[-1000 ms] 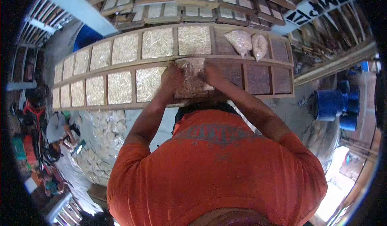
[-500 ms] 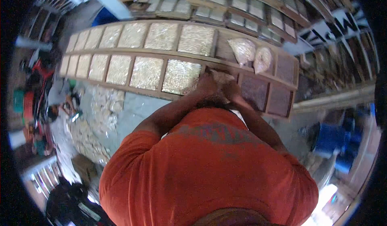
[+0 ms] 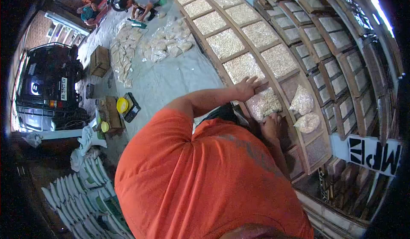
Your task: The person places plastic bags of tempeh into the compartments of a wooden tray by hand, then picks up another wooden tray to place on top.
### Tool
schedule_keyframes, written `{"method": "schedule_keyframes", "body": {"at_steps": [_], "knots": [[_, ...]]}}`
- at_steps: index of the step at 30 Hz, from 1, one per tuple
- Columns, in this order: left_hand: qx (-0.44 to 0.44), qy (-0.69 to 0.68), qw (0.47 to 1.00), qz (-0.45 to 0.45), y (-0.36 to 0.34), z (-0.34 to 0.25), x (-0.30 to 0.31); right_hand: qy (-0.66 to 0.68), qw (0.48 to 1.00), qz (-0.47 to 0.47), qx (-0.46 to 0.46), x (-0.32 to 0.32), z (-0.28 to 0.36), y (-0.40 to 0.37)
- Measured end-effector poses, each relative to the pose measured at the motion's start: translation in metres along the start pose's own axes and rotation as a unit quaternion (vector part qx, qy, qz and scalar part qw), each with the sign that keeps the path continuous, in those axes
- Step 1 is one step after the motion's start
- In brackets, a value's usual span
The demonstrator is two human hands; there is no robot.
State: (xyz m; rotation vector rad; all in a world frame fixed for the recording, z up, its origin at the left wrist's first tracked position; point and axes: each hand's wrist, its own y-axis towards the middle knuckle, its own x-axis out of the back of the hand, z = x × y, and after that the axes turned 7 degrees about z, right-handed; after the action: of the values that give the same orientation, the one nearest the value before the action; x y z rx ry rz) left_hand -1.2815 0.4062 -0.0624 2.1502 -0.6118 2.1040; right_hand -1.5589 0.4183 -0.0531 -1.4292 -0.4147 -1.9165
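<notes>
A clear plastic bag of pale, bean-like pieces (image 3: 263,103) lies in a compartment of a long wooden tray frame (image 3: 255,47). My left hand (image 3: 247,88) rests at the upper edge of that compartment, fingers stretched out and holding nothing, close to a flat filled pack (image 3: 243,66). At the bag's lower end is my right hand (image 3: 270,126), its fingers closed on the plastic edge. Two more bulging bags, an upper bag (image 3: 302,100) and a lower bag (image 3: 307,122), lie in the neighbouring row.
Stacked racks of filled trays (image 3: 314,47) stand beyond the frame. On the floor sheet (image 3: 171,79) are many filled bags (image 3: 166,42), with a crouching person (image 3: 143,4) at its far end. A yellow bowl (image 3: 122,105) sits by a dark scale (image 3: 132,107). A car (image 3: 47,87) is parked left.
The view has swung round, bringing the floor and car into sight. My hands, formerly close together over the bag, are apart; the left has spread its fingers, and more of the bag shows.
</notes>
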Motion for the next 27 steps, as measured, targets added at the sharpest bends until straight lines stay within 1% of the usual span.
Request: {"method": "schedule_keyframes", "body": {"at_steps": [2,3,5,6,7,8,9,10,11,12,13,14,15,16,17,19,20,21,23,24,27], "knots": [[0.008,0.019,0.999,0.038,-0.003,0.000,-0.003,0.011,0.999,0.046,-0.016,0.008,0.003,0.010],[0.003,0.022,0.999,0.035,0.001,0.005,-0.011,0.010,0.999,0.041,-0.020,-0.004,0.000,0.014],[0.056,-0.101,0.991,-0.064,0.004,-0.003,-0.039,-0.019,1.000,0.000,0.003,-0.053,-0.014,0.002],[0.091,-0.146,0.985,-0.006,0.004,-0.010,-0.011,-0.005,1.000,0.026,0.018,-0.061,-0.024,0.002],[0.097,-0.171,0.979,0.046,0.008,-0.017,0.007,0.009,0.998,0.051,0.032,-0.069,-0.034,0.004],[0.105,-0.194,0.970,0.098,0.013,-0.022,0.025,0.055,0.998,0.010,-0.007,-0.031,-0.022,-0.001],[0.086,-0.060,0.994,-0.027,0.018,-0.032,-0.002,0.274,0.951,0.123,-0.075,-0.032,-0.051,0.013],[0.107,-0.004,0.992,-0.070,0.024,-0.056,0.025,0.256,0.953,-0.046,-0.156,-0.004,-0.048,0.004],[0.065,-0.090,0.983,-0.148,0.027,-0.073,0.057,0.275,0.927,-0.152,-0.206,0.018,-0.057,0.003],[0.018,-0.141,0.966,-0.216,0.033,-0.086,0.050,0.144,0.937,-0.217,-0.234,0.030,-0.081,-0.006],[-0.016,-0.188,0.940,-0.283,0.039,-0.090,0.045,0.011,0.931,-0.269,-0.247,0.037,-0.100,-0.007],[-0.045,-0.194,0.941,-0.274,0.051,-0.093,0.033,0.008,0.921,-0.274,-0.275,0.040,-0.122,-0.006],[-0.051,-0.131,0.975,-0.172,0.059,-0.098,0.013,0.025,0.937,-0.242,-0.249,0.042,-0.145,-0.015],[-0.052,-0.064,0.994,-0.066,0.057,-0.104,-0.003,0.044,0.954,-0.202,-0.218,0.038,-0.156,-0.030],[-0.058,-0.070,0.994,-0.062,0.053,-0.109,-0.003,0.042,0.953,-0.198,-0.227,0.034,-0.160,-0.042],[-0.065,-0.102,0.988,-0.091,0.066,-0.101,0.000,0.095,0.955,-0.189,-0.206,0.039,-0.171,-0.041],[-0.102,-0.093,0.984,-0.110,0.064,-0.095,-0.001,0.110,0.951,-0.171,-0.231,0.039,-0.172,-0.041],[-0.101,-0.098,0.984,-0.106,0.063,-0.093,-0.009,0.111,0.952,-0.165,-0.234,0.037,-0.172,-0.044],[-0.136,-0.116,0.979,-0.096,0.071,-0.082,-0.022,0.080,0.954,-0.174,-0.229,0.036,-0.179,-0.040],[-0.132,-0.100,0.981,-0.097,0.072,-0.081,-0.025,0.077,0.956,-0.174,-0.225,0.042,-0.186,-0.037],[-0.130,-0.079,0.983,-0.102,0.069,-0.078,-0.027,0.021,0.929,-0.090,-0.359,0.050,-0.200,-0.046]]}}
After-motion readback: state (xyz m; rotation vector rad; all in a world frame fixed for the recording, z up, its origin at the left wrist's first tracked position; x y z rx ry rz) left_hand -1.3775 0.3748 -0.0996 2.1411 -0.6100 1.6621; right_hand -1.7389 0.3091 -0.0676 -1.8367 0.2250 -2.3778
